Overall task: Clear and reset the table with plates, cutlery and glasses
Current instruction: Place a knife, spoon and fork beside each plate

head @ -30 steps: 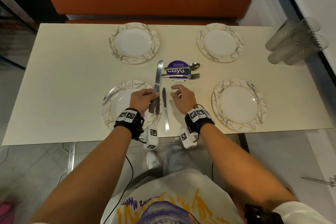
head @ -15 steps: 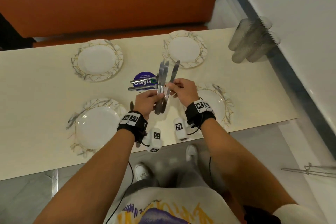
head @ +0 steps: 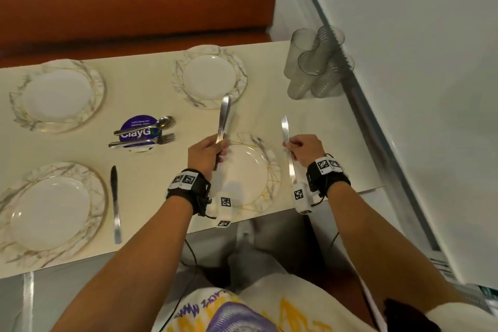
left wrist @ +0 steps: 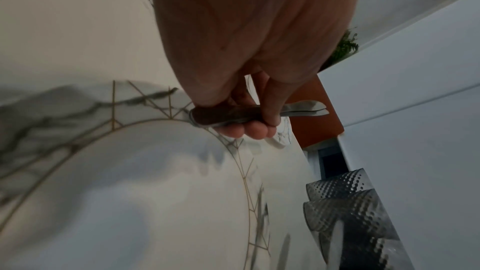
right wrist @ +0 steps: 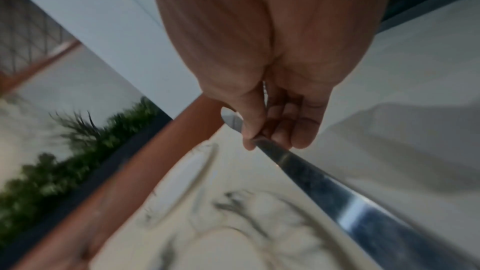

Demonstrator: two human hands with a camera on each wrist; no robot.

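Two table knives [head: 224, 116] are clamped in the left hand [head: 206, 155] above the near right plate [head: 270, 170]; the right hand [head: 305, 149] pinches one knife [head: 286, 132] beside its rim. The loose pinch could let it slip and strike the plate.

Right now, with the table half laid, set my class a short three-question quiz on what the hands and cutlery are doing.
1. True or false: the right hand holds a fork.
2. How many plates are on the table?
3. Which lies beside the near-left plate: A) spoon, B) knife, C) glass?

Key: 1. False, a knife. 2. Four. 3. B.
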